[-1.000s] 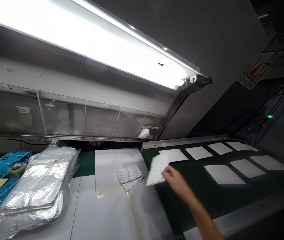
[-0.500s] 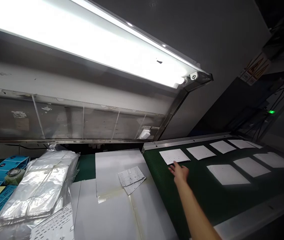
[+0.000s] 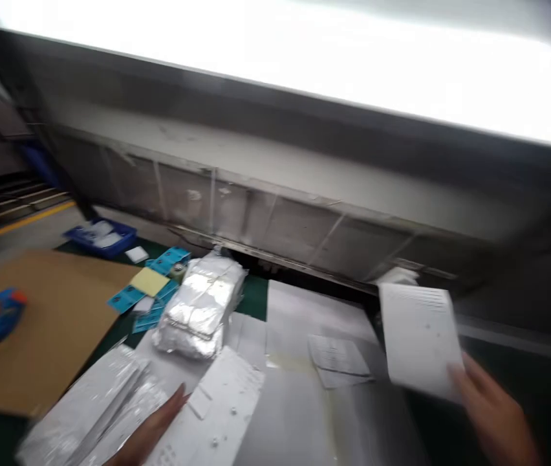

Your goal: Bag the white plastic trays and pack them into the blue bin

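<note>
My right hand (image 3: pixel 491 404), blurred, grips the lower right edge of a white slotted sheet (image 3: pixel 418 336) raised above the green surface at the right. At the bottom, my left hand (image 3: pixel 152 427) is closed on the left edge of another white perforated sheet (image 3: pixel 212 411). Two small perforated pieces (image 3: pixel 338 359) lie overlapping on the white board (image 3: pixel 295 414) between the hands. Beside my left hand are clear plastic bags (image 3: pixel 91 401), and a bundle of wrapped bags (image 3: pixel 205 301) sits behind it.
Blue printed strips (image 3: pixel 127 298), a yellow paper (image 3: pixel 149 282) and a small jar (image 3: pixel 177 272) lie left of the bundle. Farther left are a blue tray (image 3: pixel 103 238) with white pieces, brown cardboard (image 3: pixel 57 317) and a tape dispenser (image 3: pixel 4 314). A bright lamp (image 3: pixel 304 39) hangs overhead.
The view has swung left. My right hand, earlier reaching to a sheet on the green belt, now holds a sheet lifted up. My left hand has come into view with a sheet.
</note>
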Available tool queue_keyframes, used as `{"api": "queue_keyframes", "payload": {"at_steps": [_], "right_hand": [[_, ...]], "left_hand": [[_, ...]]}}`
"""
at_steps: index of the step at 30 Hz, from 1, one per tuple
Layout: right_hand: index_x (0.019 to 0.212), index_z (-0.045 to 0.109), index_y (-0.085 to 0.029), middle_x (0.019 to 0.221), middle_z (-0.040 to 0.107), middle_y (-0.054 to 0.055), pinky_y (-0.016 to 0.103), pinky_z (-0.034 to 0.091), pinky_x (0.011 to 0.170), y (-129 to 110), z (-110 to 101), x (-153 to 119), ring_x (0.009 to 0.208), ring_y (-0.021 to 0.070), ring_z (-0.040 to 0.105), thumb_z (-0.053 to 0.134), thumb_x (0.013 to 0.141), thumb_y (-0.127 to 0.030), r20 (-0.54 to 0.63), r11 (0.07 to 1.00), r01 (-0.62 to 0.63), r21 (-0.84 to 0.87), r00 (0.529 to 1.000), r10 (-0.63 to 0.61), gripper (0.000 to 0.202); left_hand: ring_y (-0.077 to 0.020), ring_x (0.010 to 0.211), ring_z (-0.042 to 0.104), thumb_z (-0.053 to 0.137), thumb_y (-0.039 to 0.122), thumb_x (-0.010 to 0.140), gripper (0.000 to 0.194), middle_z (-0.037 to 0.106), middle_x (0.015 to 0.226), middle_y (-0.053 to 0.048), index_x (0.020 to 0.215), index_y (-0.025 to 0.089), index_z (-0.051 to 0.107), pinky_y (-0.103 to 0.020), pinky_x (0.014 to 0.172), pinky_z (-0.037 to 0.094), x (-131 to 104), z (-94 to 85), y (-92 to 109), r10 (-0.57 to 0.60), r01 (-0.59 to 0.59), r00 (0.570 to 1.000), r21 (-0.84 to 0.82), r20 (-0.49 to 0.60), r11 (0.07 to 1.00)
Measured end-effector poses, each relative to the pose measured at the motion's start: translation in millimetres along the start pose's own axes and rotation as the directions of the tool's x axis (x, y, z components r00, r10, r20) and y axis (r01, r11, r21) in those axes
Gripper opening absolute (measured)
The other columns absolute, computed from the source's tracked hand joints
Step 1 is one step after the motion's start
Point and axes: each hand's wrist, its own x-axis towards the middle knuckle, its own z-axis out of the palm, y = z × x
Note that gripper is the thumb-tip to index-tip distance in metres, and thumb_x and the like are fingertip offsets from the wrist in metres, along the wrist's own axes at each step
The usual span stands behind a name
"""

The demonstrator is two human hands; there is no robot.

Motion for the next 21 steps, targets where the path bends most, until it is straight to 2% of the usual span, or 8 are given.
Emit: {"api": "queue_keyframes", "payload": {"at_steps": [3,5,8,10,13,17,19,21], "right_hand": [[0.117,0.06,-0.027,0.128,0.055,0.01,0.037,0.043,0.094,-41.3,24.0,-57.1,0.116,0.0289,0.051,0.054,0.075,-0.054,0.523,0.982,0.098,0.159,0.836,-0.168,0.051],[0.112,0.063,-0.03,0.124,0.059,0.004,0.037,0.041,0.096,-89.3,35.4,-105.1,0.114,0.0273,0.052,0.055,0.077,-0.05,0.798,0.937,0.284,0.204,0.507,-0.327,0.041],[0.109,0.065,-0.031,0.109,0.067,0.0,0.032,0.047,0.083,-165.4,55.1,-162.8,0.096,0.0217,0.062,0.045,0.087,-0.034,0.86,0.793,0.388,0.469,0.006,-0.511,0.03],[0.108,0.065,-0.03,0.102,0.069,-0.001,0.028,0.048,0.077,-197.7,70.0,-182.3,0.088,0.0184,0.064,0.043,0.087,-0.026,0.799,0.701,0.412,0.582,-0.128,-0.587,0.031],[0.109,0.064,-0.03,0.101,0.069,0.0,0.031,0.045,0.085,-205.2,84.4,-194.1,0.092,0.0181,0.062,0.047,0.085,-0.022,0.72,0.588,0.568,0.576,-0.01,-0.694,0.031],[0.123,0.051,-0.03,0.126,0.054,0.005,0.045,0.043,0.093,-161.4,92.5,-215.2,0.116,0.0253,0.048,0.047,0.086,-0.031,0.42,0.692,0.638,0.336,0.556,-0.717,0.037],[0.125,0.046,-0.03,0.125,0.053,0.006,0.047,0.048,0.088,-131.3,103.4,-239.7,0.113,0.0271,0.052,0.046,0.086,-0.037,0.275,0.804,0.528,0.274,0.758,-0.591,0.039],[0.13,0.039,-0.034,0.126,0.053,0.007,0.05,0.049,0.087,-104.7,123.2,-273.8,0.113,0.0316,0.052,0.052,0.082,-0.039,0.237,0.797,0.553,0.245,0.762,-0.602,0.05]], "left_hand": [[-0.0322,0.105,0.058,0.046,0.057,0.082,0.059,0.064,0.109,-0.014,0.122,0.015,0.053,-0.042,0.089,0.043,-5.1,-11.8,-1.1,-0.037,0.053,0.961,-0.054,0.274,0.997],[-0.0297,0.104,0.058,0.042,0.058,0.084,0.061,0.064,0.108,-0.016,0.123,0.012,0.052,-0.04,0.092,0.04,0.0,-11.0,-4.4,-0.093,0.1,0.893,0.007,0.441,0.995],[-0.0256,0.1,0.059,0.041,0.059,0.084,0.06,0.064,0.105,-0.012,0.121,0.014,0.053,-0.036,0.089,0.041,7.0,-5.6,-11.9,-0.218,0.142,0.848,0.188,0.484,0.972],[-0.0235,0.1,0.058,0.048,0.054,0.083,0.054,0.063,0.107,-0.01,0.119,0.015,0.055,-0.032,0.087,0.041,5.6,-4.0,-14.8,-0.243,0.107,0.827,0.282,0.507,0.953],[-0.0243,0.1,0.057,0.062,0.041,0.077,0.051,0.062,0.111,-0.01,0.12,0.014,0.055,-0.032,0.086,0.041,-5.7,-6.3,-14.4,-0.188,0.018,0.788,0.283,0.586,0.959],[-0.0269,0.092,0.061,0.065,0.027,0.072,0.055,0.064,0.105,-0.011,0.124,0.016,0.05,-0.036,0.08,0.044,-21.9,-12.0,-19.2,-0.03,-0.033,0.848,0.109,0.529,0.993],[-0.0267,0.092,0.062,0.062,0.026,0.075,0.052,0.064,0.104,-0.012,0.124,0.016,0.05,-0.034,0.076,0.045,-24.1,-11.7,-27.6,0.071,-0.082,0.913,0.01,0.401,0.997],[-0.0269,0.094,0.061,0.06,0.028,0.076,0.051,0.064,0.105,-0.012,0.124,0.017,0.048,-0.035,0.077,0.046,-21.8,-6.8,-38.6,0.141,-0.128,0.95,-0.063,0.278,0.99]]}}
